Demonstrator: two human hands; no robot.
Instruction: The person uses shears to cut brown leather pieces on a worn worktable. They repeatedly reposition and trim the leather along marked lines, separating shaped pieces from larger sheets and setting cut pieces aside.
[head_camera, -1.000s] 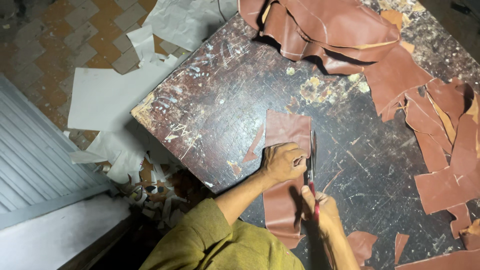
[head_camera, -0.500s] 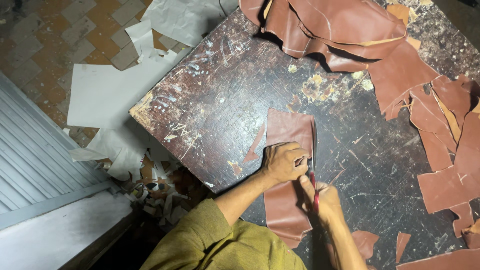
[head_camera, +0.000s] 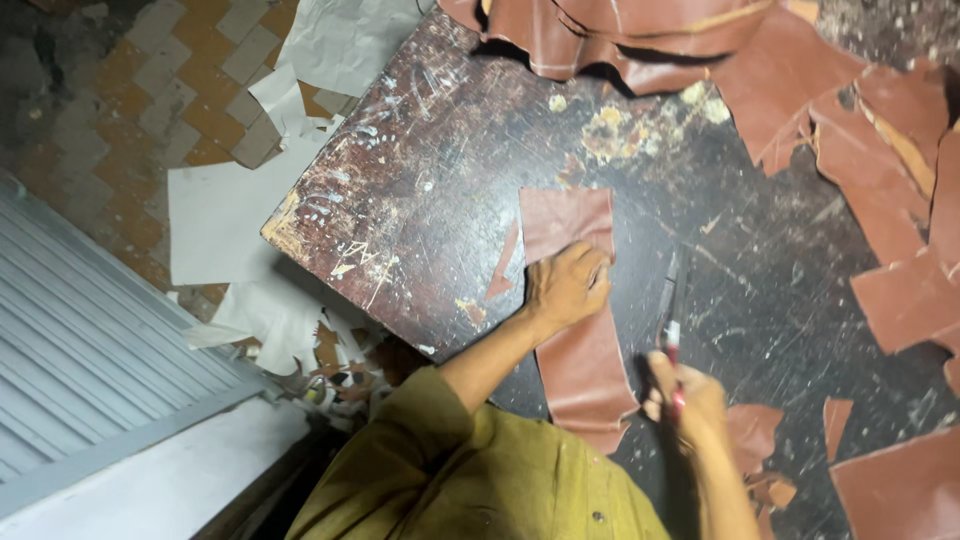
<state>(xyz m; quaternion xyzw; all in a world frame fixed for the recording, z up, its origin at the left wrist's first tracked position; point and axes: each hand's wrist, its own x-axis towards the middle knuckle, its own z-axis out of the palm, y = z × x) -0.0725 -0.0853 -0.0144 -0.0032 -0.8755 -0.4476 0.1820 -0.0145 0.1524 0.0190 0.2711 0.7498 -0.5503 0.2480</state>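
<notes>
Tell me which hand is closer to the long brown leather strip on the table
Left. The left hand presses flat on the leather strip. The right hand, holding scissors, sits just off the strip's right edge.

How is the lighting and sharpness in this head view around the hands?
Head view: dim, uneven light; table scratches and the left hand on the leather strip look fairly sharp; the right hand holding the cutting tool is softer, in shadow; right edge falls dark.
</notes>
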